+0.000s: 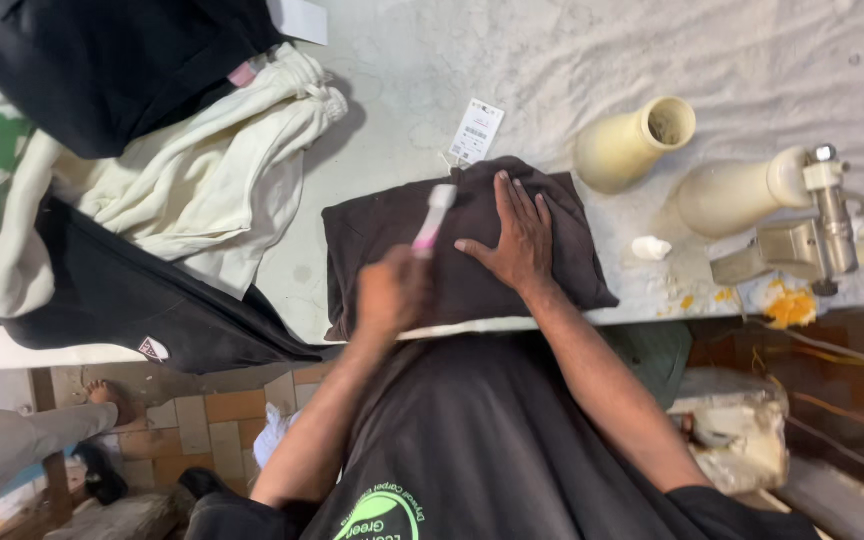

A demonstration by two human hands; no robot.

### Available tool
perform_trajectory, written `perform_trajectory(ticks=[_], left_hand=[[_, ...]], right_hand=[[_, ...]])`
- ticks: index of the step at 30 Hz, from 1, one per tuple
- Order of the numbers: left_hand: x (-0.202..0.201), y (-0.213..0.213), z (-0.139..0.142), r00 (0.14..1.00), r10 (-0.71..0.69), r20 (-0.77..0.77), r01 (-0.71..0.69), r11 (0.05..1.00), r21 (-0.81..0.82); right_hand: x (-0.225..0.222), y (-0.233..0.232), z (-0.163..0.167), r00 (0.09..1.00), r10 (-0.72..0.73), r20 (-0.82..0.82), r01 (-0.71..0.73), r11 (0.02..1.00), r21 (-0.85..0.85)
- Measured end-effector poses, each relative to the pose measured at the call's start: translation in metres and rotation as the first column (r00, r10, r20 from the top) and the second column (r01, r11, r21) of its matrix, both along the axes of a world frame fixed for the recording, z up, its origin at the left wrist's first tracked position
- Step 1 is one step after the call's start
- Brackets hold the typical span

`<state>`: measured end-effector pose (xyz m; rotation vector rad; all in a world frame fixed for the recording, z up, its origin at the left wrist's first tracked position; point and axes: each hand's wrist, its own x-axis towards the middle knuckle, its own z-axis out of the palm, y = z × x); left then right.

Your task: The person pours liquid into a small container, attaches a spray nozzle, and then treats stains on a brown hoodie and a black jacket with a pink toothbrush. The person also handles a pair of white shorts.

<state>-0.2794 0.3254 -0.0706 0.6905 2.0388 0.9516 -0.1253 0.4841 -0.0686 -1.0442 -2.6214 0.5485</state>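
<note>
One slim pink-white brush (433,217) in left hand (392,292) (blurred) over brown cloth (372,235).

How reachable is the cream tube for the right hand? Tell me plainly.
Probably yes. The right hand lies flat on the dark folded garment; the cream tube lies just beside it, nothing between.
</note>
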Motion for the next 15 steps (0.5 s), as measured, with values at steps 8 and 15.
perform_trajectory(ticks=[8, 15], left_hand=[[0.008, -0.001, -0.006, 0.888, 0.038, -0.458, -0.117, 0.983, -0.145], [0.024, 0.020, -0.008, 0.904, -0.115, -0.413, 0.110, 0.993, -0.037]], right_hand=[[0.003, -0.003, 0.007, 0.999, 0.022, -0.026, -0.020, 0.999, 0.050], [0.006, -0.008, 0.006, 0.998, 0.019, -0.054, -0.017, 0.999, 0.037]])
